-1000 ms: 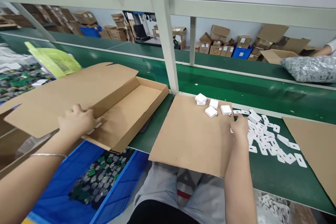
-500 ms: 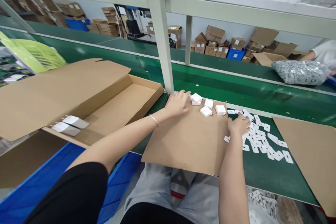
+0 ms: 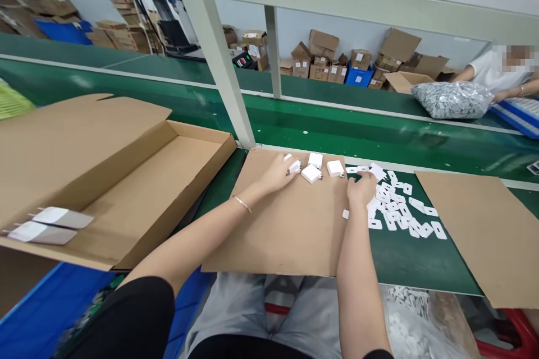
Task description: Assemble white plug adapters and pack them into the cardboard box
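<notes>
Brown cardboard sheet (image 3: 290,224) lay on green tabletop (image 3: 421,263); at its twelve o'clock, left hand (image 3: 278,173) gripped white, boxy, pronged plug (image 3: 295,167); at two, loosely spread right hand (image 3: 361,188) adjoined flat white plastic pieces (image 3: 393,207).

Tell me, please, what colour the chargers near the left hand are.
The chargers are white, seen best in the head view.

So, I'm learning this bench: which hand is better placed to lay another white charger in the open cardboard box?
The left hand, I'd judge: its fingers are at a white charger, nearer the cardboard box. The right hand is farther off, by the flat white pieces.
</notes>
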### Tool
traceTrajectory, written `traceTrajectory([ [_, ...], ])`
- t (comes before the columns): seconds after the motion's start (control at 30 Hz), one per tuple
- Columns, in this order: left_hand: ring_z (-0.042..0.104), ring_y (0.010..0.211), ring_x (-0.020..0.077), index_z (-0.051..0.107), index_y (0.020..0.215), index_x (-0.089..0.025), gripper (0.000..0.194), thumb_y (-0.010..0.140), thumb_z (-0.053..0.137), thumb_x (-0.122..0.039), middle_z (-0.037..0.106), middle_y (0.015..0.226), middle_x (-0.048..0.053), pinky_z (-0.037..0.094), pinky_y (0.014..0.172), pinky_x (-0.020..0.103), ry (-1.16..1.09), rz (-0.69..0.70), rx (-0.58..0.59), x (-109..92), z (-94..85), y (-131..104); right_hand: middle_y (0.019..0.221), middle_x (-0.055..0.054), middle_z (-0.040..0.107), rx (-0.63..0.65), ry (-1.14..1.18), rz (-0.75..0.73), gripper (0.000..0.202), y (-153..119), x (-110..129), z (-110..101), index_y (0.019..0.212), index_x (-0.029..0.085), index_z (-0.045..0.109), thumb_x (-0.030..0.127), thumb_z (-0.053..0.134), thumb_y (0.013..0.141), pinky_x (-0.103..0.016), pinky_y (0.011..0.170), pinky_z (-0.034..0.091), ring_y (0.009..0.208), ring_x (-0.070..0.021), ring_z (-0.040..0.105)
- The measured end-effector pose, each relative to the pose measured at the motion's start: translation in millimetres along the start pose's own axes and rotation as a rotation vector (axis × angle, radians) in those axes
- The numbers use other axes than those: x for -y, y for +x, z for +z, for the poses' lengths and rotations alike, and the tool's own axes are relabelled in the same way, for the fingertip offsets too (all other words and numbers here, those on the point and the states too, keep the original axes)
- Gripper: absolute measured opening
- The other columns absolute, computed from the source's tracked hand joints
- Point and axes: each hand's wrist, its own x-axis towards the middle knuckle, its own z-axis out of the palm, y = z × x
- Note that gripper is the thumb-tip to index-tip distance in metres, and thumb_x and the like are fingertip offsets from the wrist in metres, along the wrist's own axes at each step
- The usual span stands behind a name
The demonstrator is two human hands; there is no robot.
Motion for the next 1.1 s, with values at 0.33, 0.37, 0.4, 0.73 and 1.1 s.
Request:
traceTrajectory([
  [0.33,0.054,0.129,0.0308,0.056,0.143,-0.026,0.046,0.100,0.051,-0.041,0.059,0.133,0.013,0.044,0.113,0.050,-0.159,-0.090,-0.200,2.7,-2.3,-51.1,0.149,-0.023,0.053,0.121,-0.108,-0.084,0.039,-3.9,5.2,7.3,0.122,0.009,0.068,0.031,0.051,0.096,-0.047,0.111,0.036,0.138,-0.0349,0.045],
  [0.37,0.056,0.129,0.0311,0.054,0.144,-0.026,0.049,0.099,0.055,-0.043,0.059,0.135,0.013,0.044,0.113,0.049,-0.181,-0.087,-0.253,6.2,-3.1,-50.3,0.143,-0.022,0.057,0.108,-0.118,-0.068,0.037,-3.7,4.9,5.5,0.119,0.010,0.068,0.034,0.054,0.094,-0.046,0.108,0.038,0.133,-0.0353,0.048],
  [0.4,0.055,0.131,0.0315,0.051,0.146,-0.025,0.053,0.097,0.059,-0.045,0.058,0.139,0.013,0.045,0.113,0.048,-0.216,-0.085,-0.309,10.5,-4.1,-48.9,0.137,-0.021,0.061,0.101,-0.129,-0.059,0.035,-3.5,5.0,3.8,0.115,0.011,0.068,0.037,0.057,0.093,-0.046,0.104,0.040,0.128,-0.0353,0.051],
  [0.73,0.066,0.102,0.0247,0.060,0.114,-0.022,0.040,0.085,0.051,-0.048,0.065,0.114,0.012,0.058,0.087,0.042,-1.138,-0.297,-0.374,53.2,-18.1,-41.7,0.129,-0.020,0.063,0.136,-0.229,0.040,0.046,-2.6,13.2,1.9,0.139,0.013,0.060,0.021,0.056,0.094,-0.045,0.103,0.040,0.125,-0.0328,0.056],
  [1.1,0.069,0.116,0.0228,0.062,0.120,-0.022,0.055,0.074,0.086,-0.038,0.075,0.114,0.009,0.054,0.096,0.036,-1.366,-0.350,-0.351,30.3,-10.0,-45.2,0.112,-0.015,0.073,0.063,-0.115,0.148,0.044,0.0,13.3,-11.0,0.134,0.014,0.063,0.014,0.039,0.097,-0.040,0.092,0.045,0.107,-0.0294,0.065],
])
